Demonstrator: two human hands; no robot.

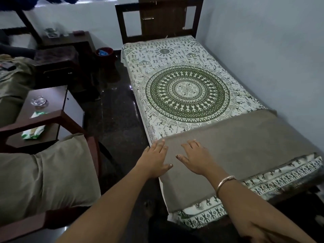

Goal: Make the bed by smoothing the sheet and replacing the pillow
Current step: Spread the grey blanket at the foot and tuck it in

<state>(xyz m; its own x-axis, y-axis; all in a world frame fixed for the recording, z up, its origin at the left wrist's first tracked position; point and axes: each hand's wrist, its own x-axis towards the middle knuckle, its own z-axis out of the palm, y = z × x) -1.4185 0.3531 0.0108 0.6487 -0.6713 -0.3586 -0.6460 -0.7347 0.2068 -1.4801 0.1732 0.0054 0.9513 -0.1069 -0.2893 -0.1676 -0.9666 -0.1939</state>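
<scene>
Head view: single bed seen from its near end, wall along its right side.
Sheet [187,92]: white with a green mandala print, spread over the mattress; few creases show, so smoothing looks largely done.
Grey-brown pad [245,137]: flat, laid across the near end on top of the sheet (pillow or folded blanket, cannot tell which).
Left hand [156,158]: fingers straight and spread, palm down on the pad's left edge; grips nothing.
Right hand [198,158]: likewise flat on the pad, just beside the left; grips nothing.
Purpose: flat palms probably press or square the pad.
Khaki cushion [49,172]: on the armchair [70,120], well apart from the bed.
Writing: none legible; packet [33,133] on the side table [52,95] is too small to read.
</scene>
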